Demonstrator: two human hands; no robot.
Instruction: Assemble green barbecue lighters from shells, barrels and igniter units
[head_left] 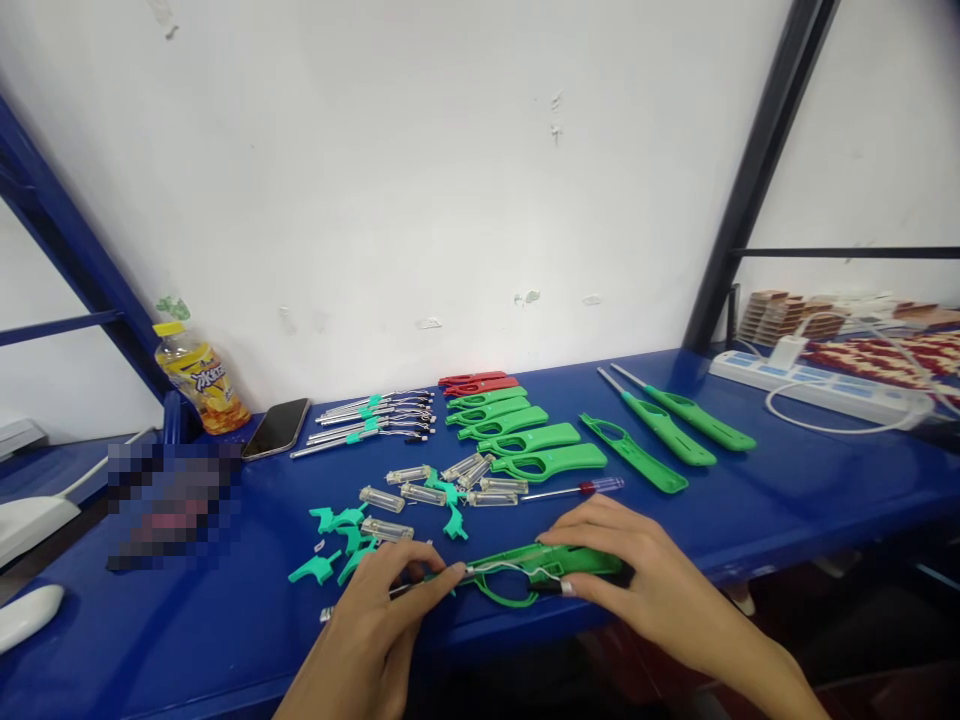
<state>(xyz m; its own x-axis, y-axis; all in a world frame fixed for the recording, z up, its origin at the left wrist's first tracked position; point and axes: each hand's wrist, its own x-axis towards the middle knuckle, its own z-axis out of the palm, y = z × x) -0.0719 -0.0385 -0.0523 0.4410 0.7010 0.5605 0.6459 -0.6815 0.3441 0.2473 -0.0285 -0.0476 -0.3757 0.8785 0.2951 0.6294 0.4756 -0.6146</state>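
Note:
A green lighter shell half [559,560] lies open side up near the table's front edge. My right hand [645,570] grips its right end, thumb beside a small black part [550,588] with a white wire. With thumb and forefinger, my left hand [379,605] pinches the thin rod [401,589] at the shell's left end; my fingers hide much of it. Teal triggers [316,569] and clear fuel tanks [386,529] lie just beyond my left hand. A screwdriver [600,485] rests behind the shell.
Metal rods with wires [360,420], green shells [555,460] and red shells [480,384] line the back. Long green lighters [667,430] lie right, near a power strip [817,388]. A phone [276,428], bottle [201,378] and white mouse [30,615] are left.

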